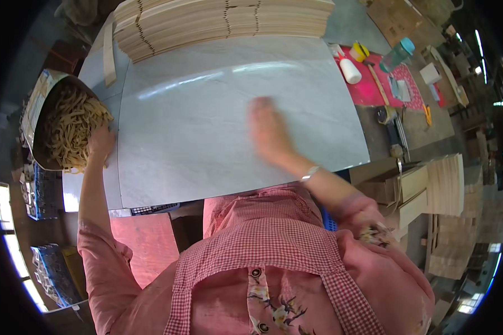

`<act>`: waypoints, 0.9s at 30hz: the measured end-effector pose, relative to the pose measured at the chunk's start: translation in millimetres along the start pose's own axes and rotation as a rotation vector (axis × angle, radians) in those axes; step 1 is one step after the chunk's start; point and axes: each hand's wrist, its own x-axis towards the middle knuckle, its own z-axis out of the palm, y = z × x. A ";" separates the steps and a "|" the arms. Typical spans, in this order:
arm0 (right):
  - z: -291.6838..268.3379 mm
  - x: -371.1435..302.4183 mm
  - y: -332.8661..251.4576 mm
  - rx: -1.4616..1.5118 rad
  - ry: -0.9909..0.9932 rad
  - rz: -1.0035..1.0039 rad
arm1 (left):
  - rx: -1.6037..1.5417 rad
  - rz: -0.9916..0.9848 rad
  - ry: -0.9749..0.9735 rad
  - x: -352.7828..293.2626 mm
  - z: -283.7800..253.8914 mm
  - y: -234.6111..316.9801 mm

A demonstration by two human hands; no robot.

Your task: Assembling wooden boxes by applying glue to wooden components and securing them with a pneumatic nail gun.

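At the left edge of the table my left hand reaches into a box of thin, pale tan strips. Its fingers are partly hidden among the strips, so whether it grips any I cannot tell. My right hand is over the middle of the grey, marble-patterned tabletop. Motion smears it, but it looks stretched out and flat, with nothing visible in it. A silvery bracelet circles that wrist.
Stacked thin wooden slats line the table's far side; a single slat lies at the far left. A white bottle, a teal bottle and a hammer rest at the right. Wooden boards stand at the near right.
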 end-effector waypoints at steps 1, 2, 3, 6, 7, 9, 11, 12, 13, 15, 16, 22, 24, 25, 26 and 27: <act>-0.9 7.0 -39.0 0.160 0.023 -0.110 | -0.015 -0.007 -0.100 2.6 -8.9 11.2; -5.8 13.9 -72.5 0.321 0.048 -0.220 | -0.026 -0.014 -0.202 4.0 -17.6 22.0; -13.3 20.3 -105.1 0.551 -0.255 -0.206 | -0.035 -0.022 -0.305 3.8 -26.0 33.3; -10.3 -10.7 -156.4 0.583 0.172 -0.513 | -0.058 0.118 -0.190 -28.1 -50.4 52.3; -4.1 -21.2 -146.2 0.590 0.185 -0.518 | -0.143 0.130 -0.129 -38.1 -61.0 67.6; -20.6 -34.5 -114.8 0.539 0.110 -0.470 | -0.298 0.174 -0.026 -63.4 -62.4 73.2; -29.7 -59.3 -48.0 0.515 0.132 -0.253 | -0.341 0.266 0.146 -91.1 -51.6 76.2; -37.2 -81.5 -4.9 0.558 0.137 -0.153 | -0.369 0.266 0.208 -106.2 -39.3 73.4; -64.6 -99.2 35.2 0.306 0.135 -0.064 | -0.397 0.255 0.273 -126.3 -29.7 70.1; -87.2 -147.2 97.3 0.055 -0.013 0.291 | -0.449 0.379 0.427 -172.0 -21.5 81.6; -93.4 -166.5 119.9 0.031 -0.001 0.381 | -0.503 0.345 0.418 -192.7 -16.5 88.4; -92.2 -211.5 229.9 0.198 0.359 0.634 | -0.655 0.176 0.420 -263.6 0.1 143.7; -97.2 -175.5 270.5 0.365 0.501 0.633 | -0.667 0.140 0.421 -264.5 -4.1 157.8; -110.9 -147.6 290.8 0.353 0.567 0.579 | -0.684 0.142 0.418 -264.1 -5.9 162.3; -127.1 -119.7 302.0 0.393 0.517 0.650 | -0.696 0.131 0.414 -268.4 -7.5 163.8; -129.2 -95.9 321.9 0.323 0.544 0.630 | -0.708 0.118 0.412 -272.9 -9.5 165.3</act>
